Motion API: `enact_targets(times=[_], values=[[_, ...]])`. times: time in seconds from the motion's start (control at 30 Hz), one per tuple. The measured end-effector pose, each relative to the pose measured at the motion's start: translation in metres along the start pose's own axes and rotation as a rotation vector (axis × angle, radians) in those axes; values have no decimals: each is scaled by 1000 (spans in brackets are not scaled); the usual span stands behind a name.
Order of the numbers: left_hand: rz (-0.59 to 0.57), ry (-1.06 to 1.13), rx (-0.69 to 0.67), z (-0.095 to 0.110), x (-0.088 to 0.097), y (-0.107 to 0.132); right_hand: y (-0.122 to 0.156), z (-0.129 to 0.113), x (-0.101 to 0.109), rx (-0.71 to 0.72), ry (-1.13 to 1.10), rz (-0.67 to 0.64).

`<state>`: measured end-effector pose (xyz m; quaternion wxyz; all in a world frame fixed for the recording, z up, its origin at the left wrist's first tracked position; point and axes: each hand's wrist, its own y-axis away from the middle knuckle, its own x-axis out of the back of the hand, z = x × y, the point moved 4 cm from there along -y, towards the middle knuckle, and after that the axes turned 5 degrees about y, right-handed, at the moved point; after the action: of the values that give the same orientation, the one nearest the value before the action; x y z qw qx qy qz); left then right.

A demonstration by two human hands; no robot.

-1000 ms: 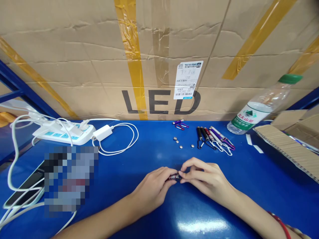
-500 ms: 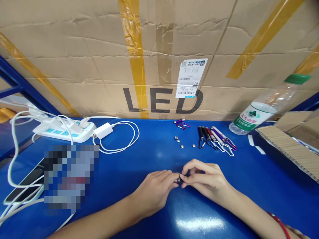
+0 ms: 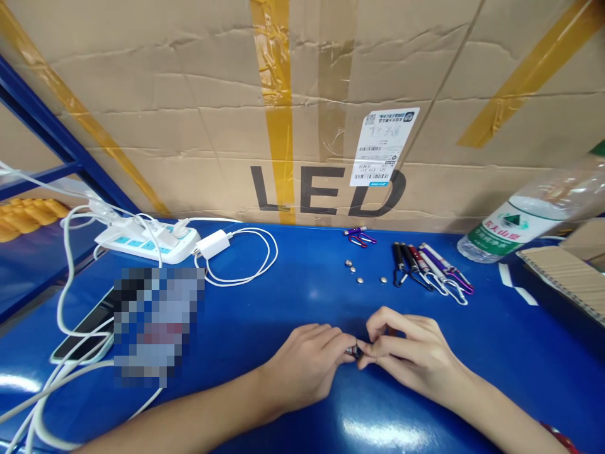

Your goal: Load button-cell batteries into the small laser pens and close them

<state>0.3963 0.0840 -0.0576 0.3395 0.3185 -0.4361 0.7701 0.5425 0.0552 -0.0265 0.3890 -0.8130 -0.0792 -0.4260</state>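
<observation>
Between my two hands is a small dark cylindrical piece (image 3: 352, 350) with a shiny band, mostly covered by fingers. My left hand (image 3: 307, 362) is closed around it from the left, with the thumb and forefinger at its near end. My right hand (image 3: 411, 350) pinches its other end between thumb and fingertips. Beyond the hands, several small silver button cells (image 3: 360, 280) lie loose on the blue table (image 3: 283, 296). To their right is a row of mini keychain flashlights (image 3: 428, 265) with carabiner clips. Two smaller purple and red clips with a purple flashlight (image 3: 357, 231) lie near the box.
A large cardboard box (image 3: 212, 151) marked LED stands along the back. On the left are a white power strip (image 3: 155, 243), a charger (image 3: 212, 244), tangled cables and a phone (image 3: 87, 325). A plastic bottle (image 3: 515, 227) and a cardboard flap (image 3: 562, 277) are at the right.
The camera view has turned slightly left, so everything sits further right in the picture. Both hands keep nearly the same grip on the small dark piece.
</observation>
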Motion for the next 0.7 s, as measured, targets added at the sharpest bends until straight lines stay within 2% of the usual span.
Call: enact_targets(times=[0.23,0.43,0.7], values=[[78,-92,-12,0,4,-2,3,2,-4,-74,-110,78],[125,-138,-18,1,5,-2,7,7,-13,-248,-252,87],[117,-113,8,-1,6,-3,5,8,-14,-365,-343,92]])
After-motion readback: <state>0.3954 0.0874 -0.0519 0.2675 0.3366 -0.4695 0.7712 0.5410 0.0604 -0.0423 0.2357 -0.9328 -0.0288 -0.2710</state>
